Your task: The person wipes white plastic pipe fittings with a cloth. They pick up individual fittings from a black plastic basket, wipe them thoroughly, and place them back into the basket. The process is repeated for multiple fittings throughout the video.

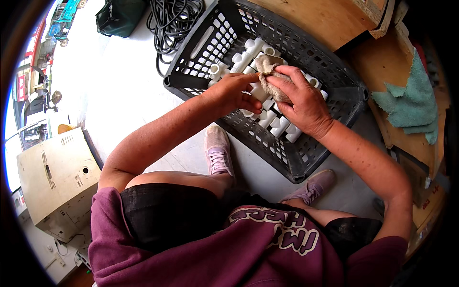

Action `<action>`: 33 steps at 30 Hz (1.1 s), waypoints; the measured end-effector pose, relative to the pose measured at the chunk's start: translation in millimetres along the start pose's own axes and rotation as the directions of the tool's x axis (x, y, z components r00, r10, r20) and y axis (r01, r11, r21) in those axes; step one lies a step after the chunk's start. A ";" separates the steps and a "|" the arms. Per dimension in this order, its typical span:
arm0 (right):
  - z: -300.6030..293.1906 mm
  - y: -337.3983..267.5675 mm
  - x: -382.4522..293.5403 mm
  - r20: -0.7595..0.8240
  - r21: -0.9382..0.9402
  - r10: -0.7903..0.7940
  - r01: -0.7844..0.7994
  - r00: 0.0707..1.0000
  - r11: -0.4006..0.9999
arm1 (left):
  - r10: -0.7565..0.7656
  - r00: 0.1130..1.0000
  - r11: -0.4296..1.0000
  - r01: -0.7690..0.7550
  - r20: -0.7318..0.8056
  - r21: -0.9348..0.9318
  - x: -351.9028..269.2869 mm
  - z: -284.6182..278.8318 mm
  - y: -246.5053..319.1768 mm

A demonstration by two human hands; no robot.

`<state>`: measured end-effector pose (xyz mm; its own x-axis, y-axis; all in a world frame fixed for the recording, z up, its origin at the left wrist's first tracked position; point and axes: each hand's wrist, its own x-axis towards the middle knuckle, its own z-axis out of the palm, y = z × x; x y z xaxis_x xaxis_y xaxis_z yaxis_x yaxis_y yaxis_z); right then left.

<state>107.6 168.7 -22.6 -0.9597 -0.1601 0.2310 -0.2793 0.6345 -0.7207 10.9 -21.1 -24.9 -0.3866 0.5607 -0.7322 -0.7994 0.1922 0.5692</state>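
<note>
A black plastic crate [172, 80] stands on the floor between my feet, with several white plastic pipe fittings [247, 57] lying in rows inside it. My right hand [304, 97] grips a dirty beige cloth [274, 86] over the fittings, its fingers pressed on the bunched fabric. Whether a fitting is inside the cloth is hidden. Beside it on the left, my left hand [238, 93] has its index fingertip touching the cloth's edge; its other fingers are curled loosely above the fittings, and I cannot tell whether they hold anything.
Coiled black cable [172, 28] and a dark green bag [120, 18] lie beyond the crate. A worn beige metal case [59, 172] is at the left. On the right, a teal cloth [412, 104] hangs over wooden boards [380, 61]. My shoes flank the crate's near corner.
</note>
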 end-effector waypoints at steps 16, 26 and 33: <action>11.9 37.1 4.7 0.205 0.602 0.465 -0.485 0.861 0.634 | 0.245 0.970 0.968 -0.244 0.002 -0.052 -10.1 -1.3 27.4; -0.9 28.0 5.5 0.410 0.815 0.370 -0.517 0.834 0.261 | 0.241 0.963 0.890 -0.268 0.118 0.370 -8.5 6.5 11.8; 3.1 18.9 6.7 0.375 0.787 0.372 -0.504 0.849 0.357 | 0.300 0.940 0.766 -0.338 0.161 0.546 -9.2 2.1 17.8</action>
<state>95.8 177.3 -36.8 -0.9304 -0.1837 -0.3172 0.3595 -0.2877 -0.8877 1.1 -21.1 -7.3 -0.5296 0.7143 -0.4575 -0.2307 0.3978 0.8880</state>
